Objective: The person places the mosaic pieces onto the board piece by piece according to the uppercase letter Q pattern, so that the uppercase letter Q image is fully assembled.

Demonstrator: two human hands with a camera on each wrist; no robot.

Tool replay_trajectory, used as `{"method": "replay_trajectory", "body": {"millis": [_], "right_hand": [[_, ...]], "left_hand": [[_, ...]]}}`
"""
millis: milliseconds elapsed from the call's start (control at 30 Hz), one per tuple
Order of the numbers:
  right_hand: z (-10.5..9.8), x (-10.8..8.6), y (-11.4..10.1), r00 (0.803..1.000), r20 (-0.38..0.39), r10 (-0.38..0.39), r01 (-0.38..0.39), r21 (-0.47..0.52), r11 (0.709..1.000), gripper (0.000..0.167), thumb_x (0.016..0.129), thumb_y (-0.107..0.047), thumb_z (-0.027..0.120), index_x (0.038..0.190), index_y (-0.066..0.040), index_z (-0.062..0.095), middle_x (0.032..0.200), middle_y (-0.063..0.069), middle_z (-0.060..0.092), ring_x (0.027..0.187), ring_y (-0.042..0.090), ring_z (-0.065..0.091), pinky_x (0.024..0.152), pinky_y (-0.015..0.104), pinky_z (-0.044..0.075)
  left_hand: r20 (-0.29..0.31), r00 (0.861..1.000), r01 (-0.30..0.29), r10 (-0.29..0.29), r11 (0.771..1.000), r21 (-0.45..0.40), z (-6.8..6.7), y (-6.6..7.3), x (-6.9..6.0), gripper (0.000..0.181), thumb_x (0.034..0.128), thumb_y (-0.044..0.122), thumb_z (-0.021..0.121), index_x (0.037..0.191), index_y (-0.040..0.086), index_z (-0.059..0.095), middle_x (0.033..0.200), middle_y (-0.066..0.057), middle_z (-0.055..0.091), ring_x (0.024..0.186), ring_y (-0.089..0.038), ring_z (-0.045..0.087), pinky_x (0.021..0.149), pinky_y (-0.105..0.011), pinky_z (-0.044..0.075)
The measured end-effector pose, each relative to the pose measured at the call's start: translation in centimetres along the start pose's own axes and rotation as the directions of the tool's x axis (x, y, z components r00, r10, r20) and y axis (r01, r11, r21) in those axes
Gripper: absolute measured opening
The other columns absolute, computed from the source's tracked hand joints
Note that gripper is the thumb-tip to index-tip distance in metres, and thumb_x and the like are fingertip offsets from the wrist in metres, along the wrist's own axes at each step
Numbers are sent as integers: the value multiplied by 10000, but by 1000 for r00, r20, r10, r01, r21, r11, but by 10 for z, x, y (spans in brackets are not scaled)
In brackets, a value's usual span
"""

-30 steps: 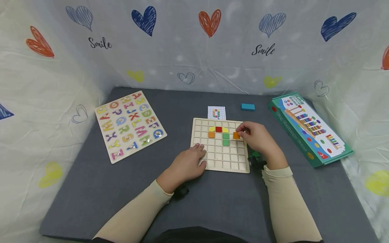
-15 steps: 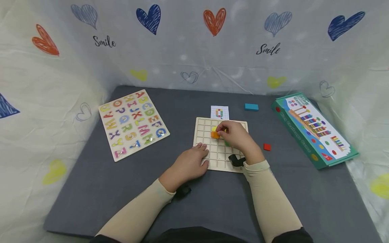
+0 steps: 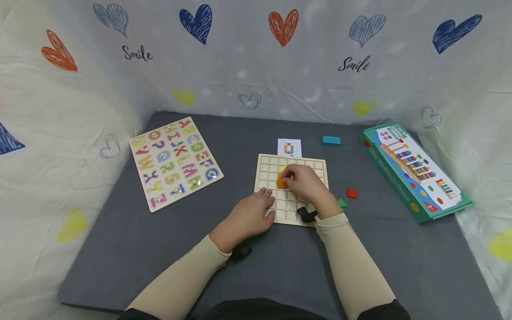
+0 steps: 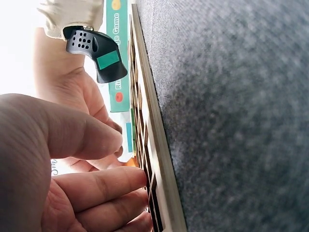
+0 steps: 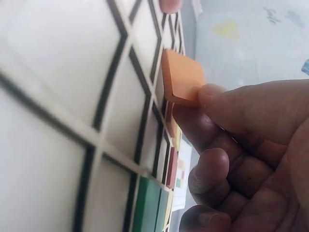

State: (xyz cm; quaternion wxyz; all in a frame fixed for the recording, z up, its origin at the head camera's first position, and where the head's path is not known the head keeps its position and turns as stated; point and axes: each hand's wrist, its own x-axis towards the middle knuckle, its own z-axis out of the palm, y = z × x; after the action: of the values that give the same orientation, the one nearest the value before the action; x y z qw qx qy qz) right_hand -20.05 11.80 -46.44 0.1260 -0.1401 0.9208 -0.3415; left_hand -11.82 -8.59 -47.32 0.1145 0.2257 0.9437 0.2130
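A light wooden grid board (image 3: 282, 215) lies in the middle of the table. My right hand (image 3: 306, 183) pinches an orange square tile (image 5: 184, 77) between thumb and forefinger. In the right wrist view the tile is tilted, one edge at the grid, just below another orange tile. Red, yellow and green tiles (image 5: 146, 205) sit in cells near it; in the head view my right hand hides most of them. My left hand (image 3: 249, 217) rests its extended fingertips on the board's left edge. A small pattern card (image 3: 289, 146) lies against the board's far edge.
Right of the board lie a red square tile (image 3: 352, 193) and a green piece (image 3: 342, 202). A blue block (image 3: 331, 141) is behind it. A green game box (image 3: 412, 171) stands at the right, an alphabet puzzle board (image 3: 174, 162) at the left.
The right hand has carried the orange tile leftward from the board's right side to the column of the other orange tile, then slightly nearer the body. The left hand stays on the board.
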Motion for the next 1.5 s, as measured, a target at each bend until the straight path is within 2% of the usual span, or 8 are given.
{"method": "replay_trajectory", "body": {"millis": [267, 567, 900, 1000, 1133, 1267, 1367, 1500], "right_hand": [[2, -2, 1, 1000, -3, 3, -3, -40, 999, 50, 1037, -123, 728, 1013, -89, 754, 1003, 93, 757, 825, 241, 633, 793, 392, 532], [3, -3, -1, 1000, -6, 14, -14, -43, 999, 49, 1032, -117, 741, 1018, -71, 750, 1054, 112, 723, 907, 274, 644, 879, 452, 556], [7, 0, 2, 1000, -22, -18, 16, -93, 996, 47, 1010, -102, 764, 969, -81, 757, 969, 85, 716, 849, 245, 632, 815, 423, 538], [2, -3, 2, 1000, -26, -14, 12, -80, 997, 49, 1016, -113, 759, 973, -89, 761, 988, 84, 720, 877, 252, 640, 837, 436, 543], [-19, -8, 5, 998, -67, -9, 4, -71, 997, 49, 1029, -122, 743, 1004, -89, 770, 1049, 95, 732, 930, 270, 643, 863, 455, 548], [-42, -24, 22, 993, -120, 19, -31, -98, 995, 66, 1040, -121, 718, 1023, -79, 766, 1059, 109, 718, 885, 274, 608, 801, 430, 523], [-55, -42, 44, 986, -162, 50, -70, -122, 990, 66, 1040, -126, 719, 1018, -72, 752, 1029, 120, 701, 850, 266, 584, 750, 404, 489], [-68, -62, 76, 974, -206, 94, -127, -154, 980, 72, 1035, -135, 734, 1031, -64, 746, 1027, 140, 700, 868, 271, 594, 756, 415, 500]], "left_hand": [[1, 1000, -2, 2, 1000, 3, 1, -1, 1, 490, 1059, 289, 637, 1475, 34, 681, 1627, -136, 563, 1578, -297, 473, 1275, -483, 420], [13, 1000, 0, 0, 1000, 0, 1, -1, 1, 488, 1064, 293, 630, 1479, 42, 680, 1634, -130, 558, 1583, -289, 467, 1282, -477, 412], [8, 1000, -6, 6, 1000, 9, 1, -2, 2, 489, 1067, 293, 618, 1484, 44, 677, 1636, -128, 556, 1584, -287, 465, 1278, -474, 421], [11, 1000, -6, 6, 1000, 7, 1, -1, 1, 488, 1068, 296, 617, 1481, 44, 679, 1635, -130, 557, 1584, -293, 465, 1276, -481, 422], [2, 1000, -1, 1, 1000, 8, -5, 0, 6, 493, 1070, 304, 613, 1486, 46, 675, 1643, -123, 549, 1591, -287, 456, 1280, -480, 417], [-7, 1000, 1, -1, 1000, 6, -4, 0, 7, 492, 1067, 300, 614, 1485, 48, 677, 1644, -116, 551, 1593, -284, 456, 1278, -477, 421], [-15, 1000, -5, 5, 1000, 5, 1, 0, 5, 481, 1056, 291, 624, 1466, 49, 694, 1629, -121, 570, 1581, -296, 474, 1263, -490, 439], [-25, 1000, 5, -5, 1000, 10, 5, -1, 3, 474, 1050, 295, 634, 1450, 53, 709, 1616, -115, 586, 1571, -294, 489, 1256, -497, 447]]}}
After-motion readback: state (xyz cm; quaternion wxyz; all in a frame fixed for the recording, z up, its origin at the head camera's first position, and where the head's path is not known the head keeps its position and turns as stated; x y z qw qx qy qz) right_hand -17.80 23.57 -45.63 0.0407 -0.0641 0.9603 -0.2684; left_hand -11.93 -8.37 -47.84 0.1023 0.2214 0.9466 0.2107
